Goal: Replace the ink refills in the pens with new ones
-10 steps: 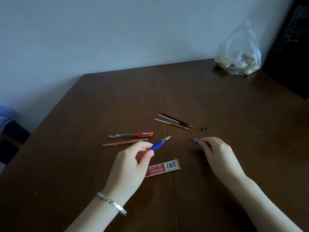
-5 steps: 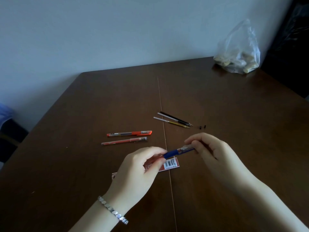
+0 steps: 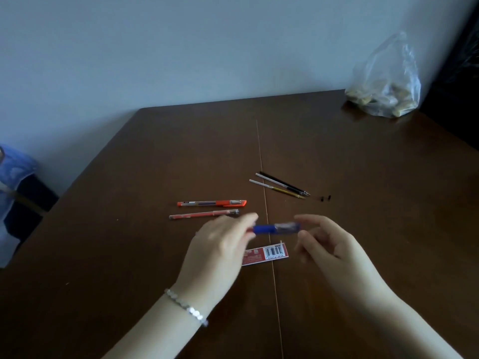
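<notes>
Head view: left hand (image 3: 220, 250) pinching blue pen (image 3: 276, 227), right hand (image 3: 329, 244) open beside cap end, w/ bare table (image 3: 375, 203) rightward.

Pen (image 3: 276, 228) held above surface (image 3: 363, 229), between left hand (image 3: 220, 244) and right hand (image 3: 329, 244). Refill pack (image 3: 267, 253) on surface beneath it. Two pens (image 3: 211, 203) lie side by side behind left hand. Three refills (image 3: 281, 187) behind, right of seam; two small caps (image 3: 325, 198) just right of them. Bag (image 3: 386, 86) at far right corner.

Bare table (image 3: 375, 229) right of the refills (image 3: 280, 185); orange pens (image 3: 207, 208) crowd the left.
</notes>
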`<state>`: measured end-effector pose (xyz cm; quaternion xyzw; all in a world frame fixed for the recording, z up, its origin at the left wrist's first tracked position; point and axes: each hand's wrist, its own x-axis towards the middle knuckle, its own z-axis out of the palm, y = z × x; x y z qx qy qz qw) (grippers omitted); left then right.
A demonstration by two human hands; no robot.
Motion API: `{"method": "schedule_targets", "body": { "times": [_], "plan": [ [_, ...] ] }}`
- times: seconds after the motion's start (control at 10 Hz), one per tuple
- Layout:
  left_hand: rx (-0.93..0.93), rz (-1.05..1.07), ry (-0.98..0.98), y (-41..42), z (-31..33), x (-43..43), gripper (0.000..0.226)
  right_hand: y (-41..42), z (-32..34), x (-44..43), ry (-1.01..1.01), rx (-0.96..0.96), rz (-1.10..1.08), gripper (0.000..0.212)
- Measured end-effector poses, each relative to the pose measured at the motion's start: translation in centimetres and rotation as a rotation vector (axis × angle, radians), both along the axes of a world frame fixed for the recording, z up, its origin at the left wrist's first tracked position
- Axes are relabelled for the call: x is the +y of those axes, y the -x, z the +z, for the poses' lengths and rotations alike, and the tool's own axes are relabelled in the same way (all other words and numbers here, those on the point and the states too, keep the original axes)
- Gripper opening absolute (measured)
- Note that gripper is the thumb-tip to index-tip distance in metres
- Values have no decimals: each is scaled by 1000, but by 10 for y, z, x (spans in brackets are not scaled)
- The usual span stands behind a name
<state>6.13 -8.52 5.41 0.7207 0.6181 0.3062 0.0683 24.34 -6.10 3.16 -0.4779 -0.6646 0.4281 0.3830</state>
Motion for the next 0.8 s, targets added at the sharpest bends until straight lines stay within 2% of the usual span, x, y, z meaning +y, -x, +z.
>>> {"method": "schedule_targets", "body": {
  "times": [0.1,0.2,0.3,0.6,0.7,0.8],
  "plan": [
    [3,124,27,26,-8,19,20,-6,-5,10,-10,-54,-77,25],
    [38,199,134,54,-21,34,12,-16,-12,15,7,-77,-122,21],
    [122,209,227,65,-37,38,12,-20,-19,16,27,-108,-90,23],
    [241,195,151,63,-41,34,23,-16,-25,21,22,-166,-57,23],
    [210,152,62,53,-37,26,24,-16,-24,29,20,-277,-23,24],
    [70,130,156,38,-27,25,26,-14,-15,40,98,-423,55,15]
  ]
}}
